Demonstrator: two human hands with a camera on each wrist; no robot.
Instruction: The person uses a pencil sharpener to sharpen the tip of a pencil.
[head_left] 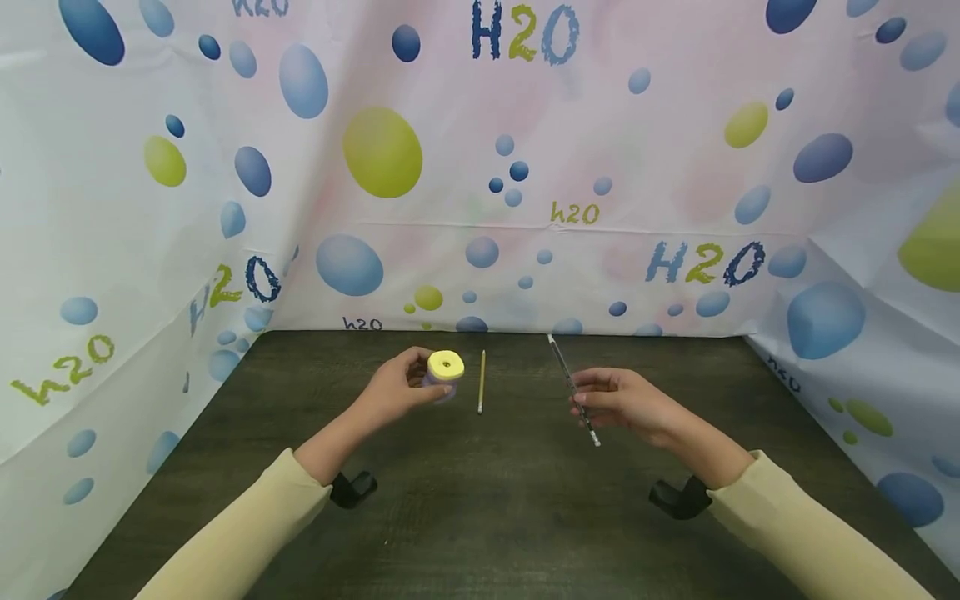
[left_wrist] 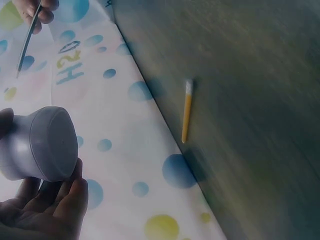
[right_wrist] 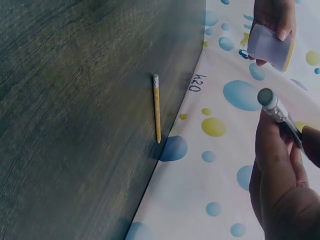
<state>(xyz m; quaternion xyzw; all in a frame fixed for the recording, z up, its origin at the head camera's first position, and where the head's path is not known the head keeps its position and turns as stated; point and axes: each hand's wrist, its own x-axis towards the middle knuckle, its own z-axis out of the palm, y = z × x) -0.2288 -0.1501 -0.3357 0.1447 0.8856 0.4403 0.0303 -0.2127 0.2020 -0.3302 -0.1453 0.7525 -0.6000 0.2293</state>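
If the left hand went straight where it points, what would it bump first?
Probably the spotted sheet behind the table; the left hand seems higher than the yellow pencil, but depth is unclear.

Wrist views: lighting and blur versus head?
Head: brighter, fairly even light, lettering on the backdrop legible. Left wrist: dim, hazy, table grain smeared, left hand shadowed. Right wrist: also dim, right hand shaded, but table grain shows. No strong glare in any view.
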